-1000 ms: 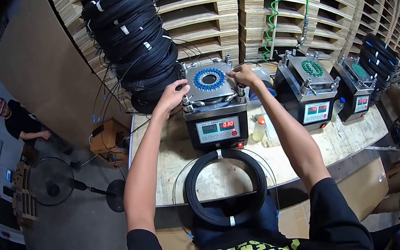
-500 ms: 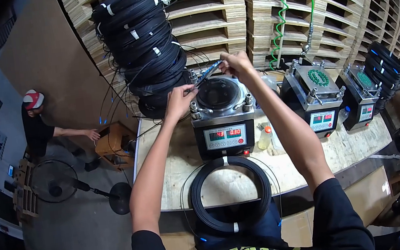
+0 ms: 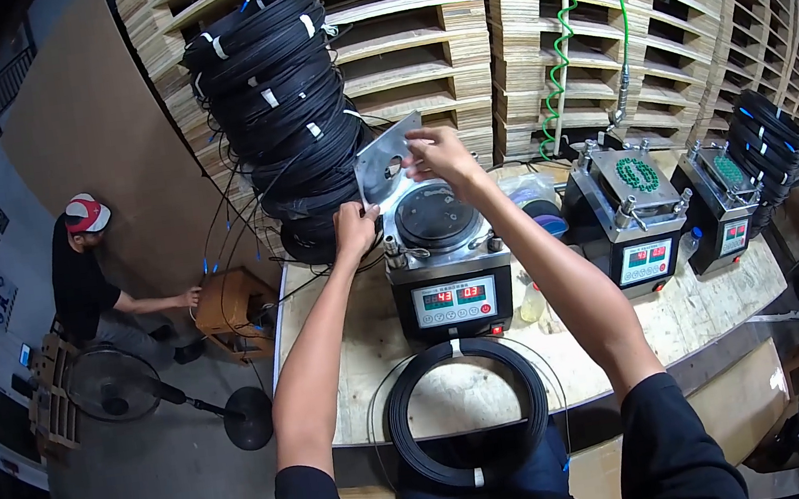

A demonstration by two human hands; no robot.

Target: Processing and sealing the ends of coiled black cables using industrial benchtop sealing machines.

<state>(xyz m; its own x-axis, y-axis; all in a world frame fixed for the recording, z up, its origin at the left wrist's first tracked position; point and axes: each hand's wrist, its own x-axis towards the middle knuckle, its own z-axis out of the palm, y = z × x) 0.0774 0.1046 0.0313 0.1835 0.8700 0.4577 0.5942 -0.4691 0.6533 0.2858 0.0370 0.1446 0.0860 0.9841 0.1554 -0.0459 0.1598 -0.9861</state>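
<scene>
head view: at the centre of the frame, a metal plate [image 3: 386, 147] with a round hole stands tilted above the black disc [image 3: 436, 218] of a benchtop machine [image 3: 408, 317]. the left hand [image 3: 356, 231] is clamped on the plate's lower corner; the right hand [image 3: 442, 156] curls at its right edge, its grip impossible to tell. lower centre, a black cable coil [image 3: 399, 413] overhangs the front of the wooden counter [image 3: 350, 397]; upper left, similar coils [image 3: 273, 115] are stacked.
</scene>
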